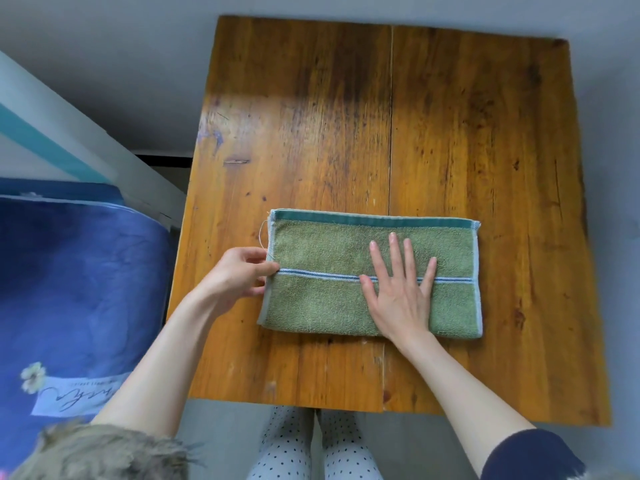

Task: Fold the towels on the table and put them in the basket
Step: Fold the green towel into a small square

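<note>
My right hand [398, 292] lies flat on the green towel [329, 306], fingers straight and spread, pinning it to the wooden table [450, 133] near the edge closest to me. My left hand [239, 275] pinches the towel's left edge right where the blue stripe ends, thumb and fingertips curled onto the hem. The towel is already folded into a long rectangle, so I judge the next fold to be left end over right. The risk is in that fold: if I lift the left end while my palm sits past the middle, the layers underneath could slide and the edges come out uneven. A loose thread hangs off the upper left corner and might snag my fingers. I can't see the basket anywhere, so I don't know how far I'll have to carry the towel. How many layers are stacked under my palm is hard to tell, perhaps two.
</note>
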Motion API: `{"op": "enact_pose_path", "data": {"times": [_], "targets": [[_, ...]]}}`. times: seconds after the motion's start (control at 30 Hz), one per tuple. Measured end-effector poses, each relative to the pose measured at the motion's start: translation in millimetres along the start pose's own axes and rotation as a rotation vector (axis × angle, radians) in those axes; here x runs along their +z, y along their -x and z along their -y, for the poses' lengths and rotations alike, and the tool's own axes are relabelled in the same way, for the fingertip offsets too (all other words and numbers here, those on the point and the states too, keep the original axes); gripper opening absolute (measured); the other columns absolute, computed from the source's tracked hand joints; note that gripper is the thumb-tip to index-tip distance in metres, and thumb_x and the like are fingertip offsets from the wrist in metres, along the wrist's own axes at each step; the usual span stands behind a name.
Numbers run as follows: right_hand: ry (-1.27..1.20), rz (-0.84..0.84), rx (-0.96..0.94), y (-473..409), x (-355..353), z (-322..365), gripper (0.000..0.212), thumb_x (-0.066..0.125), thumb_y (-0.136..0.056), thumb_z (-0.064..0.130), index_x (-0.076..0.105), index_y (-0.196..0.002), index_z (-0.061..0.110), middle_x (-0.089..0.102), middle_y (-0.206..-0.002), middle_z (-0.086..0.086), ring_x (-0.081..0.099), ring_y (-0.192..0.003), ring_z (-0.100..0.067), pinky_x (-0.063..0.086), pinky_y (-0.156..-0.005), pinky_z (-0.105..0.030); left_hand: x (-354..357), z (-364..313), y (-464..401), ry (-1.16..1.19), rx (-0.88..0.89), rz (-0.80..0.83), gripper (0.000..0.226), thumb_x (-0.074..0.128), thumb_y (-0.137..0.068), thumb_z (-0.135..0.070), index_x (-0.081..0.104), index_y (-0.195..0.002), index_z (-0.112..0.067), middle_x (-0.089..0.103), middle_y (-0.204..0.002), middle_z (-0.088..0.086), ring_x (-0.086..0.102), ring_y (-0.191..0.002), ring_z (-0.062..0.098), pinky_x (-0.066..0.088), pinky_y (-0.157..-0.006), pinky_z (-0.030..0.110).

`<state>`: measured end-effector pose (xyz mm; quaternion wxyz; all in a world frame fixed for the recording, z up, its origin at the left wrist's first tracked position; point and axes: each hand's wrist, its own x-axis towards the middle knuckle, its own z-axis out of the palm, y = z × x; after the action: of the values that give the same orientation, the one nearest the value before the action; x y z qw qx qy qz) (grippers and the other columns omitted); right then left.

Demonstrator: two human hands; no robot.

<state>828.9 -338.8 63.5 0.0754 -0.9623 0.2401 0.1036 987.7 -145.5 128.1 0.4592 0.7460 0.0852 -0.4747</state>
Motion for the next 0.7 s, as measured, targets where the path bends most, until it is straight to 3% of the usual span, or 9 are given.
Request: {"op": "enact_pose_path", "data": {"times": [0.07, 0.13, 0.23, 0.33, 0.4, 0.47, 0.57, 0.63, 0.7], "targets": [[0.005, 0.064, 0.0, -2, -3, 1, 0.061, 0.002, -0.089, 0.057, -0.007, -0.145, 0.033, -0.015, -0.154, 0.0, -0.015, -0.143, -0.021, -0.017, -0.109, -0.055, 1, -8, 4, -0.025, 0.032, -0.006, 0.02, 0.058, -0.089, -0.003, 0.06, -0.109, -0.008, 0.066, -0.1, 0.008, 0.064, -0.082, 0.014, 0.053, -0.055, 0.02], [-0.009, 0.119, -0.006, -3, -8, 3, 0.062, -0.003, -0.086, 0.058, -0.016, -0.142, 0.034, -0.025, -0.15, 0.001, -0.024, -0.14, -0.02, -0.022, -0.107, -0.056, 3, -16, 8, -0.042, 0.071, -0.034, 0.02, 0.059, -0.088, -0.001, 0.058, -0.104, -0.012, 0.062, -0.089, 0.005, 0.061, -0.076, 0.013, 0.055, -0.055, 0.023], [-0.096, 0.158, -0.047, -1, -22, -2, 0.06, 0.017, -0.096, 0.052, -0.011, -0.146, 0.033, -0.028, -0.148, 0.003, -0.026, -0.139, -0.018, -0.016, -0.11, -0.056, 10, -30, 19, -0.079, 0.116, -0.034, 0.024, 0.06, -0.087, -0.001, 0.057, -0.106, -0.014, 0.055, -0.076, 0.0, 0.058, -0.071, 0.014, 0.057, -0.059, 0.025], [-0.248, 0.055, -0.037, 9, -34, -17, 0.061, 0.035, -0.098, 0.038, 0.001, -0.149, 0.031, -0.022, -0.151, 0.005, -0.02, -0.141, -0.015, -0.011, -0.114, -0.052, 24, -48, 32, -0.097, 0.161, -0.01, 0.028, 0.06, -0.087, -0.001, 0.056, -0.113, -0.011, 0.055, -0.079, 0.004, 0.058, -0.072, 0.015, 0.058, -0.057, 0.025], [-0.334, -0.04, 0.008, 23, -39, -33, 0.059, 0.042, -0.097, 0.03, 0.013, -0.149, 0.027, -0.01, -0.156, 0.002, -0.01, -0.145, -0.017, -0.005, -0.116, -0.045, 40, -61, 41, -0.079, 0.197, 0.011, 0.025, 0.059, -0.087, 0.0, 0.057, -0.11, -0.01, 0.056, -0.086, 0.01, 0.057, -0.072, 0.017, 0.057, -0.057, 0.025], [-0.436, -0.138, 0.073, 42, -42, -52, 0.049, 0.048, -0.096, 0.02, 0.037, -0.143, 0.019, 0.015, -0.157, -0.005, 0.014, -0.144, -0.021, 0.013, -0.116, -0.037, 64, -74, 47, -0.052, 0.236, 0.026, 0.022, 0.059, -0.087, 0.001, 0.058, -0.106, -0.01, 0.056, -0.086, 0.01, 0.056, -0.068, 0.014, 0.057, -0.055, 0.024], [-0.617, -0.215, 0.227, 71, -47, -80, 0.029, 0.051, -0.093, 0.008, 0.06, -0.12, 0.008, 0.049, -0.13, -0.005, 0.052, -0.115, -0.02, 0.041, -0.095, -0.018, 111, -88, 51, -0.056, 0.286, 0.055, 0.026, 0.06, -0.085, 0.002, 0.056, -0.108, -0.011, 0.053, -0.079, 0.004, 0.056, -0.065, 0.011, 0.055, -0.051, 0.022], [-0.675, -0.224, 0.291, 86, -47, -92, 0.023, 0.051, -0.092, 0.004, 0.064, -0.11, 0.005, 0.054, -0.106, 0.002, 0.058, -0.098, -0.019, 0.036, -0.081, -0.003, 144, -89, 48, -0.107, 0.307, 0.065, 0.029, 0.06, -0.084, 0.002, 0.055, -0.109, -0.012, 0.052, -0.078, 0.002, 0.056, -0.063, 0.012, 0.057, -0.054, 0.026], [-0.728, -0.172, 0.325, 93, -43, -104, 0.021, 0.051, -0.093, 0.004, 0.066, -0.107, 0.007, 0.054, -0.098, 0.006, 0.058, -0.094, -0.016, 0.041, -0.083, -0.011, 178, -83, 39, -0.204, 0.32, 0.065, 0.03, 0.059, -0.083, 0.002, 0.056, -0.11, -0.012, 0.05, -0.076, 0.001, 0.056, -0.062, 0.015, 0.059, -0.062, 0.035]]}}
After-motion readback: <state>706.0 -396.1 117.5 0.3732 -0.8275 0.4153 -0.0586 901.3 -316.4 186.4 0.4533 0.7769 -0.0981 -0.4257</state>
